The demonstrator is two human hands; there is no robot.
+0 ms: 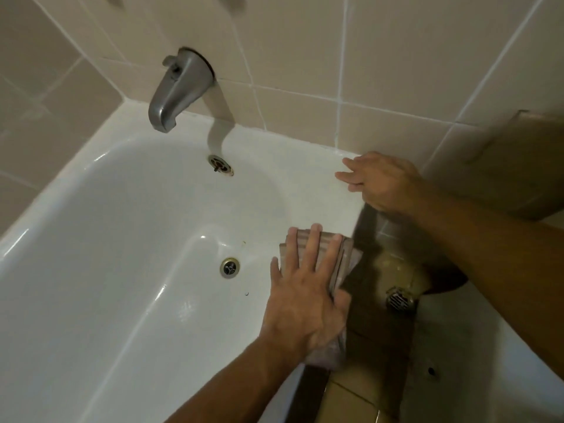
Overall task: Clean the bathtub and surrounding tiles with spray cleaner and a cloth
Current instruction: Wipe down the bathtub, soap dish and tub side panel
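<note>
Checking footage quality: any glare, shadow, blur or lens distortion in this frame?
Head view: bright glare streaks on the bathtub floor and rim; the faucet casts a soft shadow; wide-angle bending of tile lines; slight blur on the right hand; left hand and cloth reasonably sharp.

No legible text (none anywhere).

Glossy white enamel bathtub (122,239), dull brushed-metal spout (177,90), smooth beige ceramic tiles (396,56), soft folded cloth (323,257)
</note>
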